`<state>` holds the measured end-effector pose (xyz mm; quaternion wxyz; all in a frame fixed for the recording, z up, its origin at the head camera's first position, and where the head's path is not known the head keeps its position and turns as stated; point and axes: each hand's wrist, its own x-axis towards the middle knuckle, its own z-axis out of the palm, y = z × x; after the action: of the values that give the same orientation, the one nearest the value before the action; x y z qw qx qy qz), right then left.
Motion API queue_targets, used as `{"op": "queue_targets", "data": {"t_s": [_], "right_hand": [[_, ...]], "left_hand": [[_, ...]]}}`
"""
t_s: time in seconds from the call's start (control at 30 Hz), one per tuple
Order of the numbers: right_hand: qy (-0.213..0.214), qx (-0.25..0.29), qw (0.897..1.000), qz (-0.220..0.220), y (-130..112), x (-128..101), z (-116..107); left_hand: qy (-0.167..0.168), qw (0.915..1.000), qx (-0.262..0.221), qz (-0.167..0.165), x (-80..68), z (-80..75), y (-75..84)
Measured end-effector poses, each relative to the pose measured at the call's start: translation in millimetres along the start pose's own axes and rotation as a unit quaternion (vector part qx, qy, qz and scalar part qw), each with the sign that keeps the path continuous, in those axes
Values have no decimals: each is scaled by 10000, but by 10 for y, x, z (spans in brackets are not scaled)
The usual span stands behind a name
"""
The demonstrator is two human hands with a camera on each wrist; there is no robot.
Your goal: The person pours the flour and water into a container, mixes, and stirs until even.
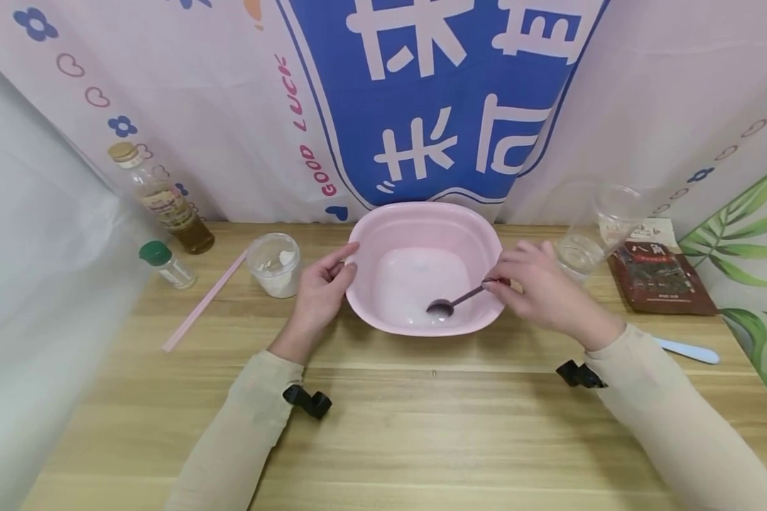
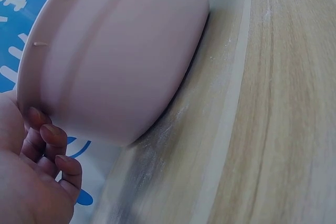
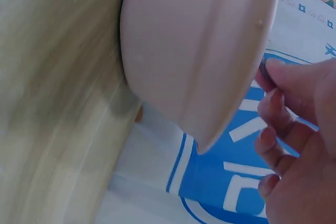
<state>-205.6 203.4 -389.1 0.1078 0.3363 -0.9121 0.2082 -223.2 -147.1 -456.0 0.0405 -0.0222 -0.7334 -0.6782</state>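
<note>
Head view: risk of slopping the pale liquid over the rim, or tipping the pink basin (image 1: pixel 422 227), from too brisk a stir or a slack brace; right hand (image 1: pixel 543 291) pinching a spoon (image 1: pixel 450 303), bowl dipped at the basin's near bottom; left hand (image 1: pixel 319 291) with fingers loosely curled against the left rim; basin mid-table (image 1: pixel 383 426), between plastic tub (image 1: pixel 273 264) and clear cup (image 1: pixel 581 252).
</note>
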Motion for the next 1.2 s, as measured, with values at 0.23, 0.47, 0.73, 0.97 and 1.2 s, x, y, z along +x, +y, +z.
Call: {"op": "queue_targets", "data": {"t_s": [0.23, 0.47, 0.73, 0.97, 1.2], "right_hand": [[27, 532, 9980, 346, -137, 124, 226], [329, -106, 9964, 773, -140, 244, 284], [911, -711, 9884, 982, 11, 220, 248], [291, -235, 9928, 1142, -62, 343, 271], [-339, 31, 9974, 640, -183, 424, 323]], "left_hand": [[8, 10000, 42, -27, 7, -4, -8], [17, 9999, 118, 98, 1, 19, -8], [-20, 10000, 48, 75, -1, 11, 2], [-36, 10000, 43, 72, 1, -2, 7], [-31, 10000, -8, 75, 5, -1, -5]]}}
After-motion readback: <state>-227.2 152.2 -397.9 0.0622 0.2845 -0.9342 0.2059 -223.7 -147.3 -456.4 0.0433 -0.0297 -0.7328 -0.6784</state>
